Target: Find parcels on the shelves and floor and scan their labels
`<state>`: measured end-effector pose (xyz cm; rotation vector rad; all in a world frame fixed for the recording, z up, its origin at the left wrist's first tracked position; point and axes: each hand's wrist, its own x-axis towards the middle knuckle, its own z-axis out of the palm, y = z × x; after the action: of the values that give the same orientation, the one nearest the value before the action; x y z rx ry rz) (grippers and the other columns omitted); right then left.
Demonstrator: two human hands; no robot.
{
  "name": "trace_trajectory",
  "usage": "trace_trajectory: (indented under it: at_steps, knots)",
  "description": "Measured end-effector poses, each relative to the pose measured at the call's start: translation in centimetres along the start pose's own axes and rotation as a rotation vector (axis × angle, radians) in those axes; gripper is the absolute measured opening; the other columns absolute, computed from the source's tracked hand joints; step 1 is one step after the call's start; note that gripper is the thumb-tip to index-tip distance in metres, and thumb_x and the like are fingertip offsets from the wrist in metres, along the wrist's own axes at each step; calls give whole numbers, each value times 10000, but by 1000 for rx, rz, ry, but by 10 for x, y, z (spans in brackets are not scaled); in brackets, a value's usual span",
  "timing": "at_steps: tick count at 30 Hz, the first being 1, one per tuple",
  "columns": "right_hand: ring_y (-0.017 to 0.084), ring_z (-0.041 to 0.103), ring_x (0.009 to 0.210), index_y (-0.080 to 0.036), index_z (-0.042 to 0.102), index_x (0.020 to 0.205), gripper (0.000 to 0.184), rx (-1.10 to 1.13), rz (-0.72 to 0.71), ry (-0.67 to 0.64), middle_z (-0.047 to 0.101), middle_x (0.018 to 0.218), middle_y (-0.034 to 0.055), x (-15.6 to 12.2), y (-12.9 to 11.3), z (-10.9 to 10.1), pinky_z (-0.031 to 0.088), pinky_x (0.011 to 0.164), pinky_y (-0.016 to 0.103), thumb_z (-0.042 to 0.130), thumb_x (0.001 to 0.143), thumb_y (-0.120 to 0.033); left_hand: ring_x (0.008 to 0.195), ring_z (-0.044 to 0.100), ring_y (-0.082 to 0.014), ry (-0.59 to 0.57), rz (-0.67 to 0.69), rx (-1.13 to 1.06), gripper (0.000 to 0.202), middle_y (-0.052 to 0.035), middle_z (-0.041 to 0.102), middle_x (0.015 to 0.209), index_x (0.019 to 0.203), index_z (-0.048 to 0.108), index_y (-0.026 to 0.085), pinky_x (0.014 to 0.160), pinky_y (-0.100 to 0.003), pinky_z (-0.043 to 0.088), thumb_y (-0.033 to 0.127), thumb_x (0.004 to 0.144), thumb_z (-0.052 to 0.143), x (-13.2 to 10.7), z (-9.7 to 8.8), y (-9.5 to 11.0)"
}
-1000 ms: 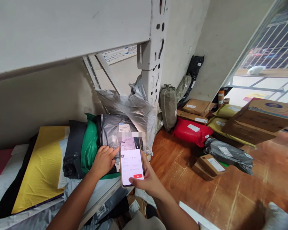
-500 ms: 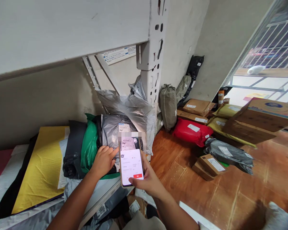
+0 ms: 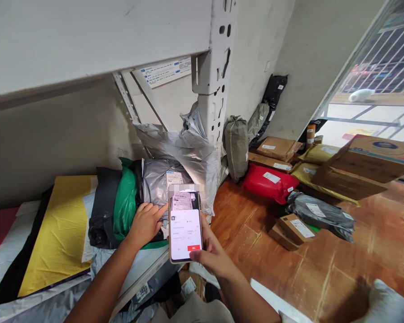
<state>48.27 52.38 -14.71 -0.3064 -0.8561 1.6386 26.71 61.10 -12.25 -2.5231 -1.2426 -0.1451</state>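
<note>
My right hand (image 3: 212,254) grips a smartphone (image 3: 185,226) upright, its thumb over a red button low on the lit screen. The screen's top shows a barcode label. Behind the phone lies a grey plastic parcel (image 3: 161,179) with a white shipping label, on the low shelf (image 3: 144,273). My left hand (image 3: 145,223) rests on that grey parcel, fingers curled and pressed on it, beside a green bag (image 3: 126,202) and a black bag (image 3: 103,211).
Flat yellow (image 3: 59,233), white and pink mailers lie on the shelf at left. A white shelf post (image 3: 215,76) stands ahead with a crumpled grey bag (image 3: 185,143). On the wooden floor at right lie a red parcel (image 3: 269,181), cardboard boxes (image 3: 363,166) and grey bags.
The phone and my right hand have shifted slightly to the right and up. My left hand stays on the grey parcel.
</note>
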Motion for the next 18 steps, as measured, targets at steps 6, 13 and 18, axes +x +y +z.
trace_trajectory:
  at_steps: [6,13,18]
  knots:
    - [235,616,1152,-365,442,1402,839,50,20,3,615,1357,-26,-4,2,-8,466,950,371,711,651,-106,892,516,-235,21,19,12,481,-24,593,851,1299,574,220,910,-395,373,130,827,602,-2,1,0]
    - [268,559,1247,-370,302,1486,877,-50,14,41,540,1447,37,-17,9,-29,406,1052,468,769,754,-243,892,503,-218,48,36,4,613,-14,601,887,1433,449,240,933,-389,344,131,847,593,-4,7,-2]
    - [291,549,1272,-382,345,1460,867,-59,25,107,553,1438,46,-30,7,-42,435,1039,467,811,731,-315,891,499,-214,62,37,1,596,-18,601,889,1434,458,238,931,-385,341,117,859,560,-4,9,-1]
